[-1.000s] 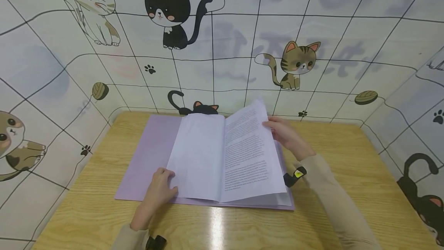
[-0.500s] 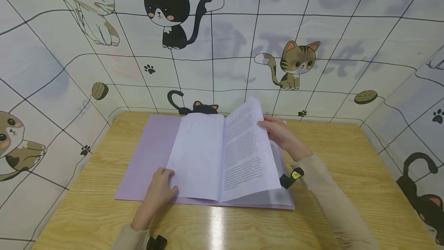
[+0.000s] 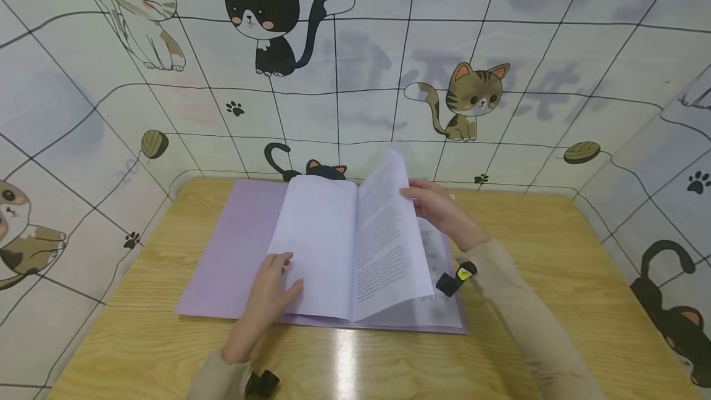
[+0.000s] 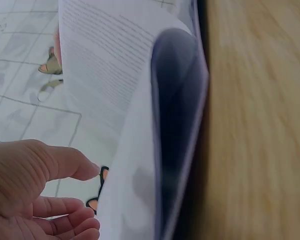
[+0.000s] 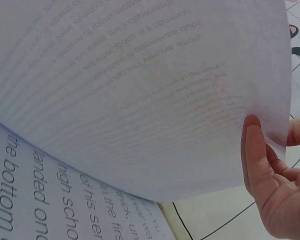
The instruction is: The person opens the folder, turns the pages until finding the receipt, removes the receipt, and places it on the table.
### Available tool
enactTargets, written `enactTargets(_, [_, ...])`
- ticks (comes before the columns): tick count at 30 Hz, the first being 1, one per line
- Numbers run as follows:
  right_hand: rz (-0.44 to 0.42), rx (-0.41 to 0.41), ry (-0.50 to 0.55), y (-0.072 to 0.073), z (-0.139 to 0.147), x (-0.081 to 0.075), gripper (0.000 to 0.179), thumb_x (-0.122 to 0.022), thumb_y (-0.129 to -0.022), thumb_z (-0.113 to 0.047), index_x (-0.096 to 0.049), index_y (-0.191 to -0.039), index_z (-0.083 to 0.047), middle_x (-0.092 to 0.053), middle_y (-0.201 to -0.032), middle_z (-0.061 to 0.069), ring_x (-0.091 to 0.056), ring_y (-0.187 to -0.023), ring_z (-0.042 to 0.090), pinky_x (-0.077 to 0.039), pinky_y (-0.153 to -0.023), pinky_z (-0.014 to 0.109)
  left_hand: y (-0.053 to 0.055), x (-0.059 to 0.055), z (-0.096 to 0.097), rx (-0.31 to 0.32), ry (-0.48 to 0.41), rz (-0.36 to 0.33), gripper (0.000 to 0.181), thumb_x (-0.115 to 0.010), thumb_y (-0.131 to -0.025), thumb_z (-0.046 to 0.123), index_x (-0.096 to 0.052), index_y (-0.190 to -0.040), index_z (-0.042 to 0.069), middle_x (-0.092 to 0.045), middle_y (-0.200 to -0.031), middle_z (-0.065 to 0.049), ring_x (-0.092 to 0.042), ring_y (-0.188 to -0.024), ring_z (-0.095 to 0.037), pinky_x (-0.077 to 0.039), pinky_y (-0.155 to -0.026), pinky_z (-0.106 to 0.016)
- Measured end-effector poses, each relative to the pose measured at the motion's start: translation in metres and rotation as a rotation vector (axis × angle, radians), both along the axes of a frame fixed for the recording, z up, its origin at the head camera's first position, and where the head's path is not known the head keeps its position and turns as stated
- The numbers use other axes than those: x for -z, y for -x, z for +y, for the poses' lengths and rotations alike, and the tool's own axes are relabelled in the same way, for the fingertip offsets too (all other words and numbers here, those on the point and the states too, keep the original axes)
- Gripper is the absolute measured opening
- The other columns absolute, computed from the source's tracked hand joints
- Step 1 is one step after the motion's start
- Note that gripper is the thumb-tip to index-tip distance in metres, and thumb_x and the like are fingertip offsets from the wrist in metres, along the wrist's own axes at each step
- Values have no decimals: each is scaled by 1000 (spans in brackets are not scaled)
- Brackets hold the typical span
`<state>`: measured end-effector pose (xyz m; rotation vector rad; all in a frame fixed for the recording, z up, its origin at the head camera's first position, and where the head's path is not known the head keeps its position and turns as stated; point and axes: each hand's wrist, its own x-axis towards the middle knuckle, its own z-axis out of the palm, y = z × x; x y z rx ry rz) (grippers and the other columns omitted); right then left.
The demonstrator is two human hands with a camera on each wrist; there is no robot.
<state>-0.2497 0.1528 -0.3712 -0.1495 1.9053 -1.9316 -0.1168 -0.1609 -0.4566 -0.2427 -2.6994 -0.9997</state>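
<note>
A booklet with a lilac cover (image 3: 239,233) lies spread on the table. My right hand (image 3: 444,212) pinches the outer edge of a printed page (image 3: 383,233), which stands lifted and curved. In the right wrist view, fingers (image 5: 257,155) press one face of that sheet, with the thumb behind it. Larger print shows on the sheet beneath (image 3: 444,270). My left hand (image 3: 269,289) hovers at the lower left of the blank left-hand page (image 3: 319,239), thumb and fingers spread loosely. From the left wrist, that hand (image 4: 45,195) appears beside the bulging page edge, holding nothing.
The booklet rests on a wood-grain table (image 3: 522,233). Behind and at both sides stand white walls (image 3: 366,116) with a grid pattern and cartoon cats. Each wrist bears a small black camera strap (image 3: 455,278).
The right hand has drawn the page leftward and raised it more, uncovering large print below. The left hand has come off the page's left edge and shifted slightly right, its fingers spreading.
</note>
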Motion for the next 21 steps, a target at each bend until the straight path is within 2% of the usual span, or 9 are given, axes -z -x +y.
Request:
enactTargets(7, [-9,-12,20,2,-14,-6,36,-50,-93,-7,-43,-126,6,-59,-100,3,-62,-83,13,-51,-74,25,-3,-21,25,98,-64,89,45,-72,-71,-3,-57,-112,-8,-57,-97,-15,-55,-82,-27,-48,-70,-37])
enactTargets(15, [16,-23,-3,4,-26,-7,38,-52,-93,-8,-45,-127,5,-56,-108,6,-60,-88,15,-50,-79,26,-10,-33,51,234,-124,180,43,-72,-69,-5,-57,-110,-6,-57,-97,-14,-56,-82,-26,-50,-72,-33])
enactTargets(21, [18,-37,33,5,-34,-8,36,-52,-92,-8,-45,-125,6,-57,-105,6,-60,-87,14,-50,-76,26,-18,-43,65,305,-151,197,46,-72,-68,-2,-57,-111,-6,-56,-97,-10,-56,-81,-21,-51,-73,-31])
